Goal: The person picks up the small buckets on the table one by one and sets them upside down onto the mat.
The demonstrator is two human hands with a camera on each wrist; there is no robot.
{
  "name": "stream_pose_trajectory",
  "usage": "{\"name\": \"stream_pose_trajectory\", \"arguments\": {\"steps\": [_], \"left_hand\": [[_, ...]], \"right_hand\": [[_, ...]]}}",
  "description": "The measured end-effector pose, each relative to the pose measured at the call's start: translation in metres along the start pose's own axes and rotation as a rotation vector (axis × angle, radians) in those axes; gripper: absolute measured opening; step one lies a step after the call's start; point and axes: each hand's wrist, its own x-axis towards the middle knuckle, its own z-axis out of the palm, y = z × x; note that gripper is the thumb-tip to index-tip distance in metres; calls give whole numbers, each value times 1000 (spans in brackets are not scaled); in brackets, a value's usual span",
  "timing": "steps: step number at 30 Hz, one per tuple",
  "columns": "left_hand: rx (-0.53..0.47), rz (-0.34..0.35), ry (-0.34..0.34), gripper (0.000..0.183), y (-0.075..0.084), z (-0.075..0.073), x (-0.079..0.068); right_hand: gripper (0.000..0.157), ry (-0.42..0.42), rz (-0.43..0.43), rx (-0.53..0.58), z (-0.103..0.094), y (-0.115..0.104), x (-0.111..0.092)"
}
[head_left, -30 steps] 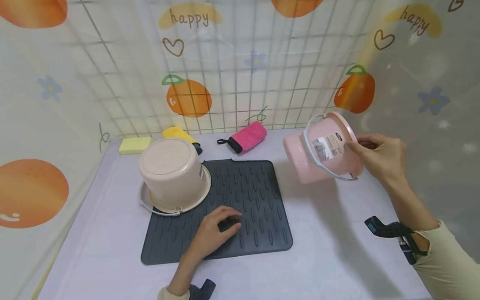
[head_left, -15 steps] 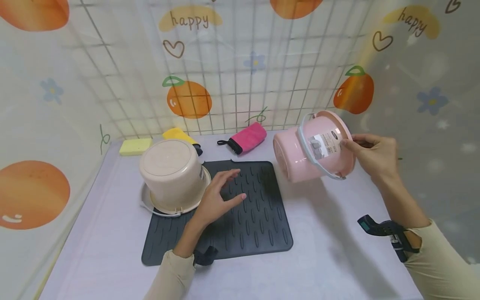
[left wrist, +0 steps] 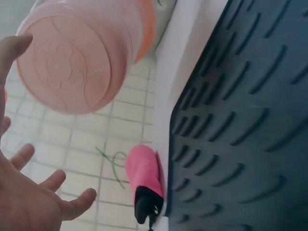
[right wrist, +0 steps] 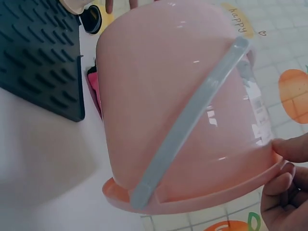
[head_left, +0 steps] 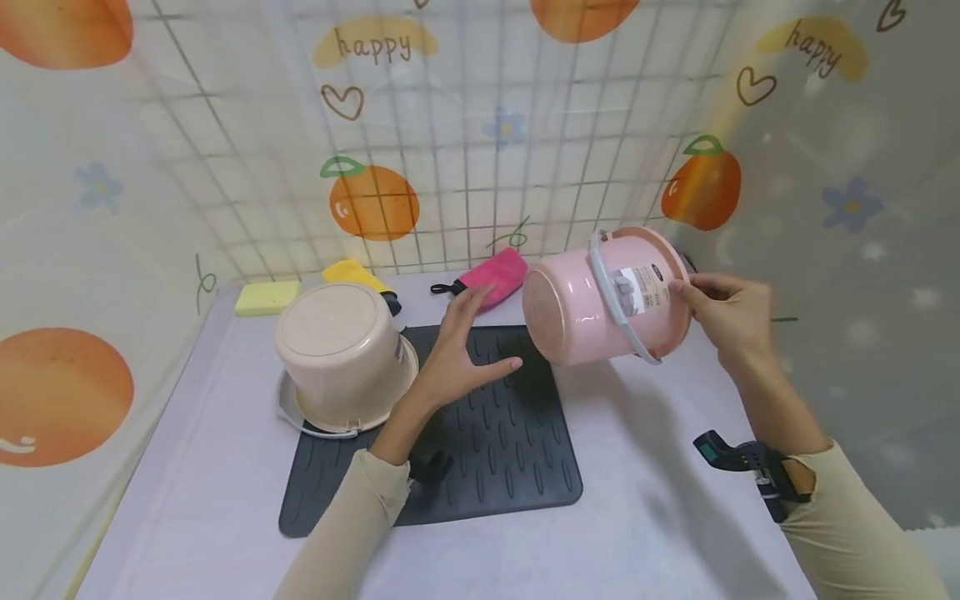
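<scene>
A pink bucket with a grey handle is held tilted on its side above the table, its base facing left. My right hand pinches its rim, thumb on the outer wall in the right wrist view. My left hand is spread over the dark ribbed mat, thumb and fingers apart, close to the bucket's base. A cream bucket stands upside down on the left part of the mat, its pale handle lying around the rim.
A yellow sponge lies at the back left. Next to it, a yellow pouch-like item is partly hidden behind the cream bucket. A pink pouch with a black end lies behind the mat. A printed curtain over a wire grid stands at the back.
My right hand has carried the pink bucket leftward toward the mat. My left hand has risen forward and right, its fingers spreading, toward the bucket's base. The cream bucket stays put.
</scene>
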Motion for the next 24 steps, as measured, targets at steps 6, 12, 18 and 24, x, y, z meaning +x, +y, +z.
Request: {"name": "stream_pose_trajectory", "arguments": {"steps": [6,12,18,24], "left_hand": [[24,101,-29,118,11,5,26],[49,193,-66,131,19,8,43],[-5,174,-74,136,22,9,50],[-7,144,-46,134,29,8,46]], "right_hand": [[51,-26,23,53,9,1,0],[49,-37,36,111,18,1,0],[49,-97,89,141,25,-1,-1],[49,-128,106,141,29,-4,-3]]}}
